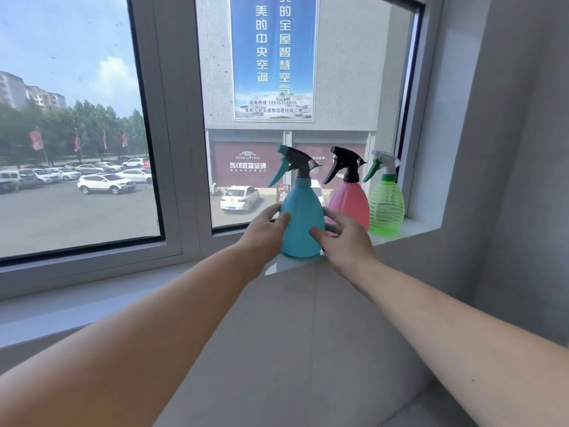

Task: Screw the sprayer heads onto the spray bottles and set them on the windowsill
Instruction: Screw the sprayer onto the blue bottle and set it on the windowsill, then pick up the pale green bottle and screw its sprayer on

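Three spray bottles stand in a row on the white windowsill, each with its sprayer head fitted: a green bottle at the far right by the window frame, a pink bottle just left of it, and a blue bottle nearest the sill's left end. The left hand and right hand cup the blue bottle from either side, fingers loosely spread against its lower body; the grip is a light two-handed clasp, not a tight squeeze. The bottle's base appears to rest on the sill (whether full weight is down cannot be told). Judged risk: the blue bottle sits close to the sill's near left corner, so a careless release or a brush from a withdrawing hand could tip it off the edge. The right hand also lies just beside the pink bottle and might nudge it into the green one.
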`<state>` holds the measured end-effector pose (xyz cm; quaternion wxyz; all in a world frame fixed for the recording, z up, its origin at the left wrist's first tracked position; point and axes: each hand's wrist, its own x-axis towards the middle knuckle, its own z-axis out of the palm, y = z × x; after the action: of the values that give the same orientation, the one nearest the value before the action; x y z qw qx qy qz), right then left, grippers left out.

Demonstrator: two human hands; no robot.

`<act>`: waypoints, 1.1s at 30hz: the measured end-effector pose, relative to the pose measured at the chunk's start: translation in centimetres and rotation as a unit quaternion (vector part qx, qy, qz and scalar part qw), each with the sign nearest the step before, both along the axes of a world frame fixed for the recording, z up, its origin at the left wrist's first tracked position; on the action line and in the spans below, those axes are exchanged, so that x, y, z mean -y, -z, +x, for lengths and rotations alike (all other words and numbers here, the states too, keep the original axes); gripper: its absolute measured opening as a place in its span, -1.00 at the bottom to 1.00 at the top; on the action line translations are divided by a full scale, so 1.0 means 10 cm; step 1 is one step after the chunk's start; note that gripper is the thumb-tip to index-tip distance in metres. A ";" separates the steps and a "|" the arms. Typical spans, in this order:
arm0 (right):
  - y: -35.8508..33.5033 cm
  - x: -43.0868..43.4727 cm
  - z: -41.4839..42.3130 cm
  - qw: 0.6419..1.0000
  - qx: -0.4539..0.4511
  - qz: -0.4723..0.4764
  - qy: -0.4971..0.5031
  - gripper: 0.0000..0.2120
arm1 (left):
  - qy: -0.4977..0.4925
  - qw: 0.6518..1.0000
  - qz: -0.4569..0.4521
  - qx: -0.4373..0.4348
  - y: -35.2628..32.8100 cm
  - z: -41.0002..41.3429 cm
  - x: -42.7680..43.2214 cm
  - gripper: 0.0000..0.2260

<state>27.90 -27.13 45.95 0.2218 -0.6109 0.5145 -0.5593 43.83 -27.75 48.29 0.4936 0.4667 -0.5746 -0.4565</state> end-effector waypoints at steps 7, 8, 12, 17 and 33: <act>-0.02 -0.04 -0.01 0.999 -0.027 0.007 0.020 -0.46 | -0.008 1.000 0.000 -0.004 0.03 -0.02 -0.01 -0.55; -0.01 -0.05 -0.01 0.999 -0.030 0.008 0.025 -0.42 | -0.015 1.000 0.000 0.003 0.01 -0.01 -0.03 -0.53; 0.00 -0.15 -0.07 0.998 -0.031 0.012 0.050 -0.33 | -0.055 0.998 -0.011 0.025 -0.04 0.03 -0.17 -0.46; 0.24 -0.47 -0.33 0.998 -0.003 0.023 0.052 -0.54 | -0.086 0.995 -0.045 0.022 0.00 0.04 -0.52 -0.69; 2.48 -1.74 -1.61 0.949 -0.039 0.277 0.146 -0.87 | 0.196 0.932 0.235 0.196 2.44 -0.95 -1.06 -0.83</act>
<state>11.76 -9.74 21.11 0.2777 -0.4647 0.7410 -0.3973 34.37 -17.16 23.88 0.1479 0.5278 -0.6163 -0.5655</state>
